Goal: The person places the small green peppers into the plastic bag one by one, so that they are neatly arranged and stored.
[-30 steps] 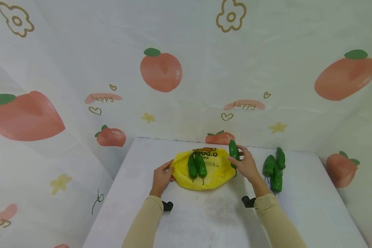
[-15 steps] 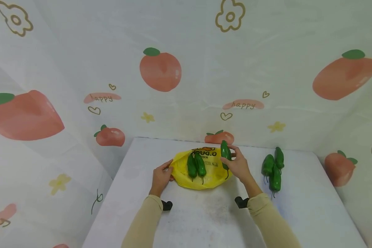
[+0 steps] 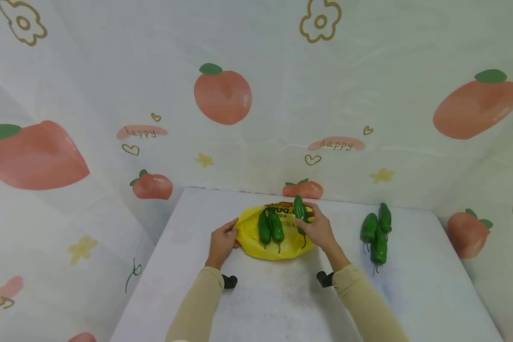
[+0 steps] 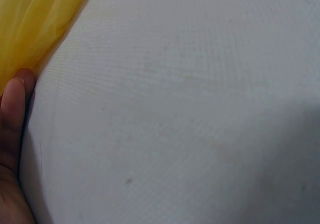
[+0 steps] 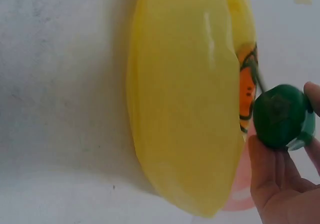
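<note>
A yellow bag point(image 3: 251, 248) of thin, shiny plastic sits on the white table point(image 3: 256, 308), its rim spread into a rough oval, its wall puffed out like a shallow bowl. Dark lettering and an orange patch print its far side. The left hand point(image 3: 222, 243) is at the bag's left edge, thumb and fingers pinching the film; its wrist view shows the plastic softly creased beside the fingertips. The right hand point(image 3: 319, 229) is at the bag's right side, its fingers clamped on a green pepper point(image 3: 299, 209), glossy and long, tip up and thin stem down, over the bag's right part. Whether that pepper touches the plastic I cannot tell. Two peppers point(image 3: 276, 227), smooth and tapered, lie side by side within the bag's rim, left of the held one, stems towards the person. Well to the right of the bag, three more peppers point(image 3: 379, 249) lie in a close cluster on the table. Behind the bag rises a slightly wrinkled white cloth point(image 3: 278, 52) printed with round red fruit. Beige sleeves point(image 3: 196, 304) come in from the near side of the bag.
</note>
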`<action>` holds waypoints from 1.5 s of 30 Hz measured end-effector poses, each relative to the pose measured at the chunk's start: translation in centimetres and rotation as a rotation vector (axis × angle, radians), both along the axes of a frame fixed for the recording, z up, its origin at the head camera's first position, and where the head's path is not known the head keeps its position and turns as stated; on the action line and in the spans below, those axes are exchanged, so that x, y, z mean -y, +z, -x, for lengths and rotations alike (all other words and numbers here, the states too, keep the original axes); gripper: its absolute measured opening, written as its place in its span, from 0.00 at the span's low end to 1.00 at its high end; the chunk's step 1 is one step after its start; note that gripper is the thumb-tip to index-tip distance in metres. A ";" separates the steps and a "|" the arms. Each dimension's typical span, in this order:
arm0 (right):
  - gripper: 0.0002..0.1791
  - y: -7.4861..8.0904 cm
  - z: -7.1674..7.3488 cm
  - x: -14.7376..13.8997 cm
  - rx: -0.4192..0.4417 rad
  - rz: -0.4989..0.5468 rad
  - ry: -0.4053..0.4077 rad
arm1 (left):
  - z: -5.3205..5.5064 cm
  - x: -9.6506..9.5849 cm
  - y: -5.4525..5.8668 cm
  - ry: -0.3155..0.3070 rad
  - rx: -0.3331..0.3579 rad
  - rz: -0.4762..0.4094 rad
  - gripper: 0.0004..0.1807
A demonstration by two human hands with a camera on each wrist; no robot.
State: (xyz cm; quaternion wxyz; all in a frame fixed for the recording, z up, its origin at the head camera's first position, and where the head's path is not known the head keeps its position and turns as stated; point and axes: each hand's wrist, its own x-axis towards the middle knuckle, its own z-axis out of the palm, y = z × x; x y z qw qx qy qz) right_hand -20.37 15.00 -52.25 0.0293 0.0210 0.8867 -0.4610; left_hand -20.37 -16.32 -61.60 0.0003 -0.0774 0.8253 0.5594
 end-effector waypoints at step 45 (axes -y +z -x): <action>0.40 -2.3 1.2 3.9 0.057 -0.222 0.056 | 0.3 0.0 -0.6 0.003 0.006 -0.010 0.21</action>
